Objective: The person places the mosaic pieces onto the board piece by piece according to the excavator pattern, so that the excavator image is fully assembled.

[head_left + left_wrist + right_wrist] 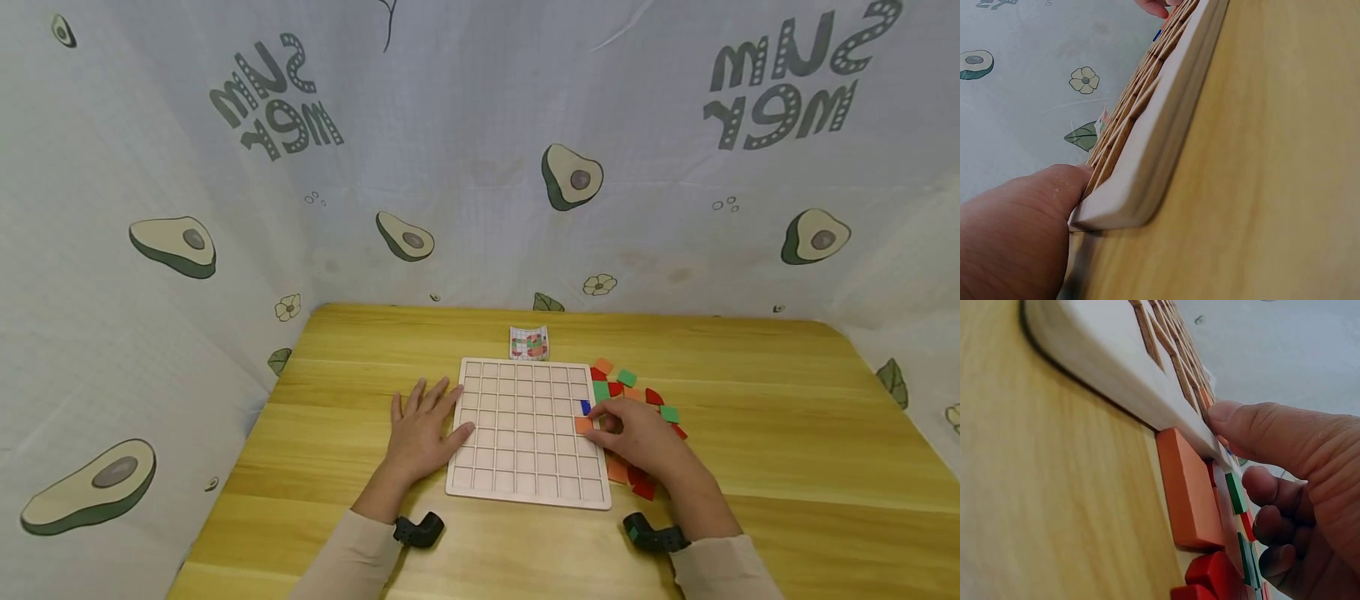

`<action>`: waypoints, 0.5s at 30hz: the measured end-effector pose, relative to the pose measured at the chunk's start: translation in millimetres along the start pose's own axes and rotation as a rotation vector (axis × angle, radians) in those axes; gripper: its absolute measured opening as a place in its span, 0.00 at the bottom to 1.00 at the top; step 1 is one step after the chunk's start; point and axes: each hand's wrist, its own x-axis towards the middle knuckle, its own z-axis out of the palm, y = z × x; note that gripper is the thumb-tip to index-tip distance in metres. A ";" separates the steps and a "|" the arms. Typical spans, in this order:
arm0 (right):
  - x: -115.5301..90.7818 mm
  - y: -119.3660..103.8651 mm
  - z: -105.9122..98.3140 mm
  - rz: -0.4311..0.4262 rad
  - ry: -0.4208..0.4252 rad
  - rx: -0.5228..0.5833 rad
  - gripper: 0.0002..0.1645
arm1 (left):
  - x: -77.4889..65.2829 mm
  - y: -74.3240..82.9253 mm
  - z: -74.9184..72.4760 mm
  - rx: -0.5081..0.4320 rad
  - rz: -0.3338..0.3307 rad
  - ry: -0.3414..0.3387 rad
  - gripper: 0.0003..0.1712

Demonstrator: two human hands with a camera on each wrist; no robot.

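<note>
A pale wooden grid board (pixel 517 502) lies flat on the table. My left hand (pixel 420 433) rests at its left edge, fingers spread, with the thumb over the rim; the left wrist view shows that thumb (pixel 1041 194) against the board's corner. At the right edge, my right hand (pixel 637 433) has thumb and index finger around an orange square tile (pixel 582 426) at a right-column cell. The other fingers curl below the thumb in the right wrist view. Just above the orange tile, a blue piece (pixel 586 407) sits in a cell, partly beside the index fingertip.
Loose red, green and orange pieces (pixel 670 414) lie along the board's right side, some under the right hand. A small printed pattern card (pixel 529 343) stands behind the board. A patterned cloth (pixel 480 167) hangs beyond the wooden table (pixel 360 350).
</note>
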 end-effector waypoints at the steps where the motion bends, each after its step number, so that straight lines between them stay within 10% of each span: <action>1: 0.0 0.2 0.0 0.001 0.000 0.001 0.15 | 0.0 -0.2 0.4 -0.002 0.000 0.000 0.39; 15: -5.1 21.1 -12.3 0.066 0.030 0.031 0.19 | -1.5 0.1 0.3 -0.001 0.011 0.016 0.38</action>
